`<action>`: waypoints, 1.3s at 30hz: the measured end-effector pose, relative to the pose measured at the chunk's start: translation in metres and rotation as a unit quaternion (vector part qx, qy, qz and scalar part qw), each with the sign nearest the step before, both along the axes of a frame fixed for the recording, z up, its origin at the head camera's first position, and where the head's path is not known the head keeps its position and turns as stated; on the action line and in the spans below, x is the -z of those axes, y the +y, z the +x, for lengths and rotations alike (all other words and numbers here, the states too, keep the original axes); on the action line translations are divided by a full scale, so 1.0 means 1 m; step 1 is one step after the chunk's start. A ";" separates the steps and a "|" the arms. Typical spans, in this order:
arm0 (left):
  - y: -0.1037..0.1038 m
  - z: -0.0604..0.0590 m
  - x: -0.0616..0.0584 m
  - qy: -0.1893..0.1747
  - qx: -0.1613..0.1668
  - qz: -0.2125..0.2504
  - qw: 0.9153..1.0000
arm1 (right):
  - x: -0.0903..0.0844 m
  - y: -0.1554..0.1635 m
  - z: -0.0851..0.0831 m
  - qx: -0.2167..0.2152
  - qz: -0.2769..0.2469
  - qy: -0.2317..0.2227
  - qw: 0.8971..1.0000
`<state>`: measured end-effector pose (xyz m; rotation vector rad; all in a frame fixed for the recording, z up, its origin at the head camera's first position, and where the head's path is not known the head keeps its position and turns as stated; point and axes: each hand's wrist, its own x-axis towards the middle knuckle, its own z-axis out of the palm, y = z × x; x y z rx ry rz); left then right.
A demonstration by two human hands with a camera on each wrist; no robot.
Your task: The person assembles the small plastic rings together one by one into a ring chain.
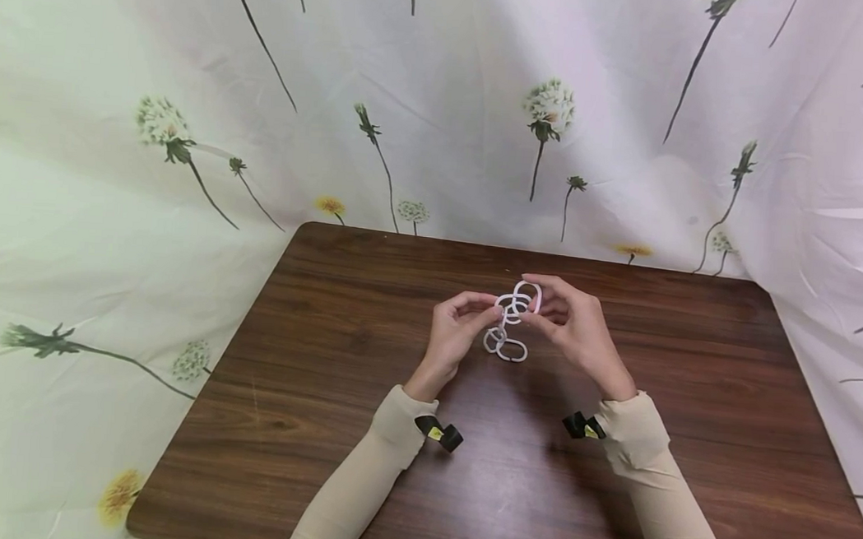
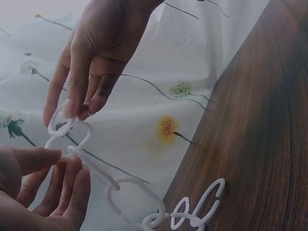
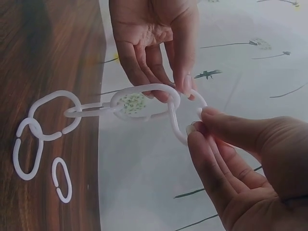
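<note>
Above the table, both hands hold a chain of white, oval, C-shaped plastic links (image 1: 527,285). My left hand (image 1: 454,334) pinches one link (image 2: 89,134) between thumb and fingertips. The right hand (image 1: 584,328) grips the end link (image 2: 52,126) in its fingertips, and this link overlaps the one beside it. From the left fingertips the chain runs down through several more joined links, among them a wide oval link (image 3: 54,94). Small gaps show in some of the links. A separate link (image 3: 61,180) appears apart from the chain over the wood in the right wrist view.
The dark wooden table (image 1: 318,427) has rounded corners. A white cloth (image 1: 449,97) with printed dandelions hangs behind it and at both sides. Black straps with small devices (image 1: 442,433) sit at the cuffs of both beige sleeves (image 1: 367,480).
</note>
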<state>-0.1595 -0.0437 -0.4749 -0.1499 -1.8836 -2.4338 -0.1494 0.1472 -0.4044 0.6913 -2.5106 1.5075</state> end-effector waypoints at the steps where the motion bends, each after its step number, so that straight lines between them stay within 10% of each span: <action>1: 0.000 0.000 0.000 0.001 0.000 -0.002 1.000 | 0.004 0.001 -0.003 0.001 0.000 0.000 1.000; 39: -0.001 -0.002 0.008 -0.002 0.006 -0.024 1.000 | 0.033 -0.006 -0.013 0.040 0.057 0.094 0.993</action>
